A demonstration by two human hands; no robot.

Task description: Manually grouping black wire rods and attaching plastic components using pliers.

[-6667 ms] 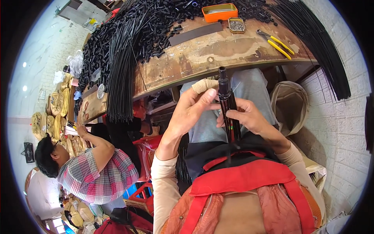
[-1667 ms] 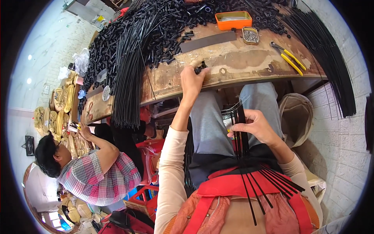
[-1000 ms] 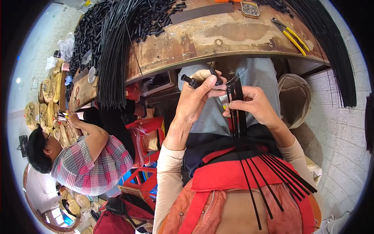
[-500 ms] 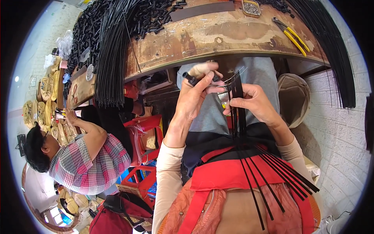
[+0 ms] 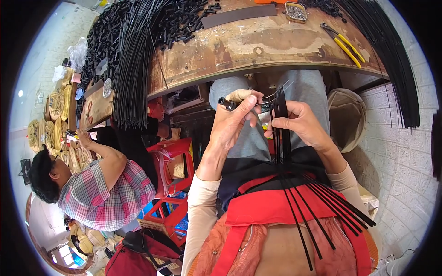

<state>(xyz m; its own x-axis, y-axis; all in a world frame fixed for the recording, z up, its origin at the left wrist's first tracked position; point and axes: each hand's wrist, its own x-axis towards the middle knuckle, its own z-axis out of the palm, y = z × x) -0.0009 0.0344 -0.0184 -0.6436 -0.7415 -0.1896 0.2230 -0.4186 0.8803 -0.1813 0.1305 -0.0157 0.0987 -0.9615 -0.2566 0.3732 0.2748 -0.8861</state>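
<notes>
My right hand [image 5: 300,123] grips a row of thin black ribs [image 5: 281,115], like umbrella ribs, between thumb and fingers. Their long ends [image 5: 338,209] fan down over my red apron. A fine wire [image 5: 285,86] shows at the upper ends of the ribs. Close on the left, my left hand [image 5: 230,117] is closed around a short black tube [image 5: 227,104], whose open end sticks out past the thumb. Thumb and forefinger also pinch near the wire; a tan cover wraps one finger. The exact contact between fingertips and wire is too small to tell.
The wooden bench [image 5: 221,50] curves ahead of me. It bears yellow-handled pliers [image 5: 346,47], a tray of small metal bits [image 5: 295,12], a pile of black tubes [image 5: 177,25] and a bundle of black rods [image 5: 131,73]. A co-worker [image 5: 106,188] sits at left, beside a red stool [image 5: 177,165].
My left fingers, blurred before, have swung down beside the wire. The black tube has turned slightly in that hand. My right hand and the ribs stay almost in place.
</notes>
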